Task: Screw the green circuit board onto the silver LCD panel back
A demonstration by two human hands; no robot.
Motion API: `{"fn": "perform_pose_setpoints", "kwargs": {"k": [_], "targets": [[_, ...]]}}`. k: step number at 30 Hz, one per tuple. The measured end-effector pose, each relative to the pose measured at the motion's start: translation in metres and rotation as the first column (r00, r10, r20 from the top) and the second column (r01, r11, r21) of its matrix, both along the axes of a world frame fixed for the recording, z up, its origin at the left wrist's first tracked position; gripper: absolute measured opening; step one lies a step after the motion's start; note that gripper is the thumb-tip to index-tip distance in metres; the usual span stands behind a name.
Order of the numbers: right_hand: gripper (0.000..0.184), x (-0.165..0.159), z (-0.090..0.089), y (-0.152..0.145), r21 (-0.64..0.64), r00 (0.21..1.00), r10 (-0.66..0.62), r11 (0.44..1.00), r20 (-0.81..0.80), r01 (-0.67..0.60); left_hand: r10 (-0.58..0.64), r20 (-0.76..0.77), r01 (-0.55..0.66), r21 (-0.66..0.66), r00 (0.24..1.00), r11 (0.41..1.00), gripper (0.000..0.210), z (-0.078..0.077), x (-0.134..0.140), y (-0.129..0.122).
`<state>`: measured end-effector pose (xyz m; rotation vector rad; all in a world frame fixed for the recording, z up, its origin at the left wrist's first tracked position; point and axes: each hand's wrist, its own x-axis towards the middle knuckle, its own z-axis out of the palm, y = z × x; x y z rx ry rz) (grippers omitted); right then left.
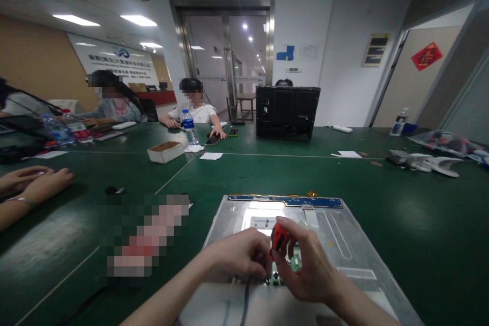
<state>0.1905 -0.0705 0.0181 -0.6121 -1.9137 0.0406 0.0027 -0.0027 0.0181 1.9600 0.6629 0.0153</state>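
A flat silvery metal panel (332,229), perhaps the back of a display, lies on the table in front of me. Along its far edge runs a blue circuit strip (263,198). My right hand (311,265) grips the red and black handle of a screwdriver (278,240), tilted over a small green circuit board (296,259) at the panel's near side. Close beside it, my left hand (248,252) has its fingers curled together low near the board; what they pinch is hidden. A dark cable (246,298) runs toward me from under the left hand.
A monitor casing (287,112) stands across the green table (401,204). Left of it are a small open box (165,152) and a water bottle (189,127). A bracket-like part (420,161) lies right. Several people sit around; a co-worker's hands (34,183) rest at left.
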Motion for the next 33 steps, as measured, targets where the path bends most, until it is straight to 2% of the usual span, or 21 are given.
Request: {"fn": "perform_pose_setpoints", "kwargs": {"k": [6, 8, 12, 16, 23, 27, 33], "targets": [[0.045, 0.000, -0.003, 0.002, 0.011, 1.000, -0.026, 1.000, -0.004, 0.026, 0.011, 0.021, -0.010, -0.058, 1.000, 0.998, 0.014, -0.002, -0.001, -0.001], [0.045, 0.000, -0.003, 0.002, 0.013, 1.000, -0.026, 1.000, 0.007, 0.026, 0.025, 0.021, -0.024, -0.037, 0.999, 0.999, 0.017, -0.004, -0.001, 0.000], [0.050, 0.001, -0.002, 0.002, -0.003, 1.000, 0.000, 1.000, 0.006, 0.000, 0.014, 0.020, -0.014, 0.032, 1.000, 0.999, 0.013, -0.007, -0.002, 0.001], [0.056, 0.001, -0.001, 0.000, -0.002, 1.000, 0.014, 1.000, 0.001, -0.014, 0.011, 0.018, -0.011, -0.004, 1.000, 1.000, 0.013, -0.008, -0.002, 0.002], [0.051, 0.000, -0.002, 0.001, -0.003, 1.000, -0.020, 1.000, -0.008, 0.020, -0.014, 0.009, 0.014, 0.018, 1.000, 1.000, 0.003, 0.000, 0.000, -0.001], [0.046, 0.000, -0.003, 0.002, 0.015, 0.999, -0.039, 0.999, 0.008, 0.039, -0.002, 0.013, 0.002, 0.029, 1.000, 1.000, 0.004, 0.003, 0.000, -0.002], [0.050, 0.001, -0.001, 0.000, 0.010, 1.000, -0.014, 1.000, 0.025, 0.014, 0.000, 0.032, -0.001, 0.028, 0.999, 1.000, 0.008, -0.007, -0.002, 0.001]]}}
